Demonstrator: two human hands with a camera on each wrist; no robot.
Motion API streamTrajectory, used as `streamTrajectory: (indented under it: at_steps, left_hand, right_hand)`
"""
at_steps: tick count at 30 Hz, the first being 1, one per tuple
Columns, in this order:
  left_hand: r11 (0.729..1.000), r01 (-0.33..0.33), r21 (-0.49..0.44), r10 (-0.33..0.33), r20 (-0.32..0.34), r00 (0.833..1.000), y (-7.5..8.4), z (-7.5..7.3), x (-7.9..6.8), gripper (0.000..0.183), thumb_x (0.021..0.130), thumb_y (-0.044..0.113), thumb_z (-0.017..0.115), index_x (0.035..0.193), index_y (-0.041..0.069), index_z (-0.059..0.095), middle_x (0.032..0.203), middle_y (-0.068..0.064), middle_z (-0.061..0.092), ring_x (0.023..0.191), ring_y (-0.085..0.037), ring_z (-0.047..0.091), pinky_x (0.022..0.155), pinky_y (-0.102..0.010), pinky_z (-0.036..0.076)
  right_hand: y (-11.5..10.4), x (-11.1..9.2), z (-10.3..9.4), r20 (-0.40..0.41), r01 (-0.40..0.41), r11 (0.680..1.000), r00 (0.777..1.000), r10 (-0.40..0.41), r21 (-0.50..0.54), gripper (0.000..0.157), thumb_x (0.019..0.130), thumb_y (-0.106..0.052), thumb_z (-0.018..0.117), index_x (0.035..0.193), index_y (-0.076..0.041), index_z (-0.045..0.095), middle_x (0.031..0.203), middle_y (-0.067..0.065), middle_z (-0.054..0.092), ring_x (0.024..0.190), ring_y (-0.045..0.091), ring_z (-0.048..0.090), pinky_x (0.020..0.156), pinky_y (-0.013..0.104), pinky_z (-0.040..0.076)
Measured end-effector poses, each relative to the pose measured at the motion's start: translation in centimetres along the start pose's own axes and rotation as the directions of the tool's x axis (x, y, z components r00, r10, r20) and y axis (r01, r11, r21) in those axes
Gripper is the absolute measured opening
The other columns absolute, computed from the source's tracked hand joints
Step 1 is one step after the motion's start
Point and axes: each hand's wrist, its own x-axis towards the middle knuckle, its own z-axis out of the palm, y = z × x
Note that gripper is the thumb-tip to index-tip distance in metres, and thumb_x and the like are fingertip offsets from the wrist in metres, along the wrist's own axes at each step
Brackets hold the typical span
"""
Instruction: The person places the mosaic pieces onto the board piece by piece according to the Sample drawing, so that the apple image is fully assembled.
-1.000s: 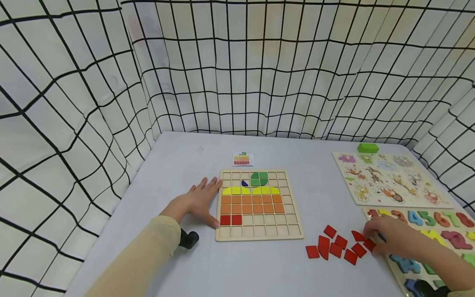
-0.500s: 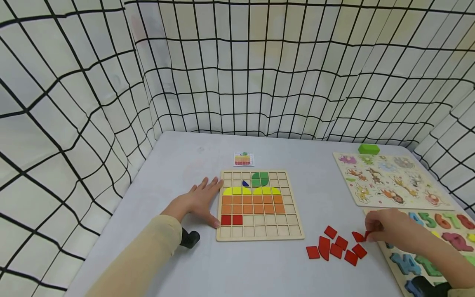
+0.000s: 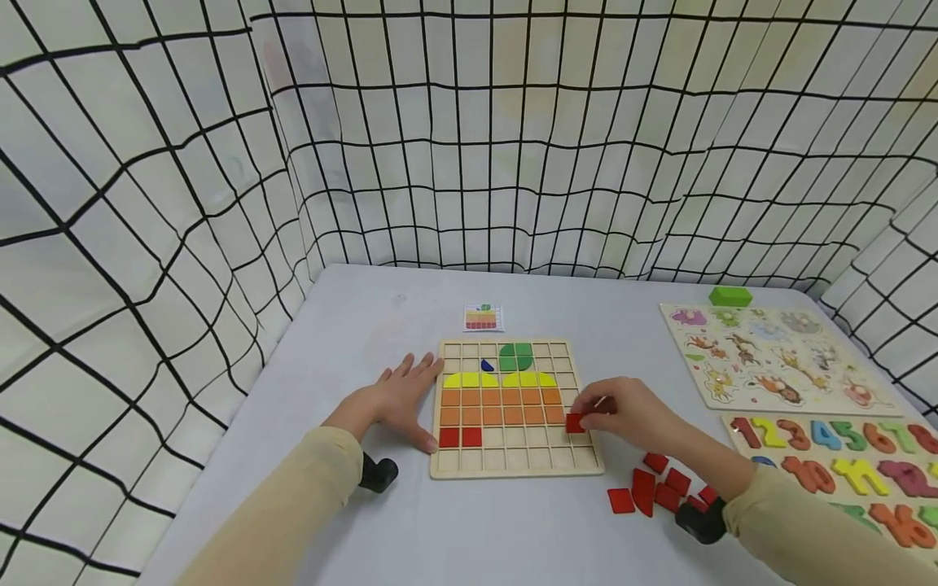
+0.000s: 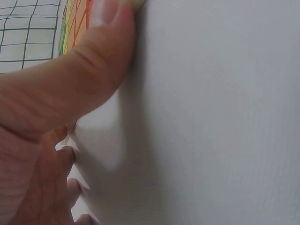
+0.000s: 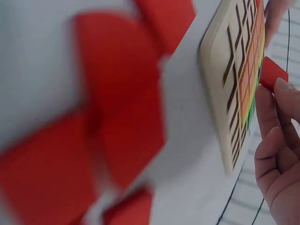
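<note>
A wooden grid board [image 3: 516,462] lies mid-table, bearing green, blue, yellow and orange pieces and two red square tiles [image 3: 460,437] at the left of a lower row. My left hand [image 3: 396,404] rests at its left edge, fingers spread, with the thumb [image 4: 105,28] against the frame. Over the board's right side my right hand [image 3: 623,409] pinches a red square tile [image 3: 575,423] between thumb and fingertips. That same tile [image 5: 273,73] shows in the right wrist view, held above the grid. Several loose red pieces [image 3: 642,491] lie at the lower right, partly hidden by the right wrist.
A small picture card [image 3: 483,317] lies behind the board. To the right are an animal puzzle board [image 3: 777,358] and a number puzzle board [image 3: 828,450]. A green block [image 3: 730,296] sits at the back right. Black netting [image 3: 484,163] surrounds the table.
My right hand has picked up a red tile from the loose pieces at the right and carried it left to the grid board. The left hand has stayed at the board's edge.
</note>
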Motion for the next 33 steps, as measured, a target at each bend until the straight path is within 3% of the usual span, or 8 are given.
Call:
streamTrajectory:
  at_steps: [6,12,24,33]
  left_hand:
    - [1.0,-0.003,0.005,0.003,-0.007,1.0,0.1,0.0,0.0,0.127,0.071,0.045,0.091,0.165,0.01,0.014,0.174,-0.014,0.006,0.159,-0.043,-0.002,0.126,-0.067,0.007]
    - [1.0,0.0,0.011,0.0,-0.01,1.0,0.0,0.0,0.1,0.127,0.07,0.046,0.091,0.165,0.011,0.013,0.174,-0.014,0.006,0.16,-0.043,-0.002,0.126,-0.066,0.008]
    - [1.0,-0.002,-0.009,0.002,-0.007,1.0,0.1,-0.3,-0.1,0.128,0.07,0.045,0.092,0.165,0.012,0.013,0.174,-0.013,0.004,0.16,-0.041,-0.004,0.127,-0.065,0.005]
    - [1.0,0.001,-0.004,-0.001,-0.002,1.0,0.0,-0.1,-0.3,0.127,0.07,0.045,0.092,0.165,0.01,0.014,0.174,-0.014,0.006,0.16,-0.042,-0.003,0.127,-0.065,0.006]
  right_hand:
    - [-3.1,3.3,2.7,0.016,-0.038,0.998,0.999,0.037,0.043,0.008,0.089,-0.01,0.079,0.097,-0.011,0.077,0.093,-0.002,0.073,0.084,0.012,0.063,0.079,0.025,0.059]
    - [-4.8,4.9,4.8,0.015,0.009,0.999,1.0,-0.01,0.041,0.003,0.089,-0.011,0.079,0.092,-0.01,0.079,0.089,-0.002,0.075,0.079,0.009,0.061,0.072,0.02,0.055]
    - [-6.2,5.4,6.9,0.024,-0.002,1.0,1.0,0.001,0.022,0.004,0.09,-0.012,0.078,0.092,-0.016,0.08,0.088,-0.007,0.074,0.084,0.011,0.06,0.072,0.019,0.054]
    - [-6.5,5.2,7.7,0.016,-0.005,1.0,1.0,0.005,-0.004,0.005,0.09,-0.008,0.078,0.091,-0.012,0.081,0.083,-0.008,0.073,0.08,0.009,0.06,0.067,0.018,0.052]
